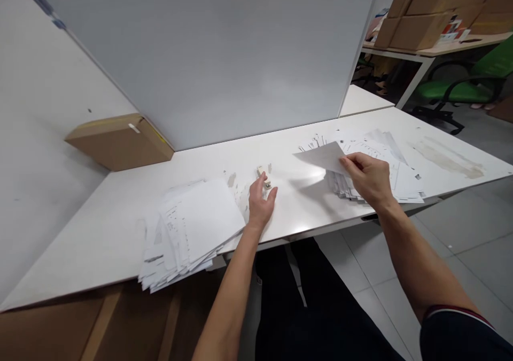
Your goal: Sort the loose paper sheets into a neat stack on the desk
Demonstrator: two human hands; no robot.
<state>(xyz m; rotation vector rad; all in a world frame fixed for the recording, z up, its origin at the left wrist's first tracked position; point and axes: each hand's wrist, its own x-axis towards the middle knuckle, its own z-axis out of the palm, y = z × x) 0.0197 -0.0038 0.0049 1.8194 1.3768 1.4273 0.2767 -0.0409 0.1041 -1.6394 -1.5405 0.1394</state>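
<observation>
My right hand [368, 179] pinches the edge of a sheet of paper [323, 156] and holds it up above the table. Under and behind it lies a loose pile of printed papers [395, 171] on the right side. My left hand [261, 203] rests near the table's middle, thumb and fingers apart. A small beige object [260, 169] lies right at its fingertips, partly hidden by them; whether they touch it I cannot tell. Left of that hand, a stack of white papers [212, 214] sits unevenly at the table's front edge, some sheets overhanging it.
A large whiteboard [224, 56] stands along the back of the white table [100, 227]. At the back left is a cardboard box [120, 141]. Beyond, on the right, are stacked boxes [417, 29] on another desk and a green chair [452, 91].
</observation>
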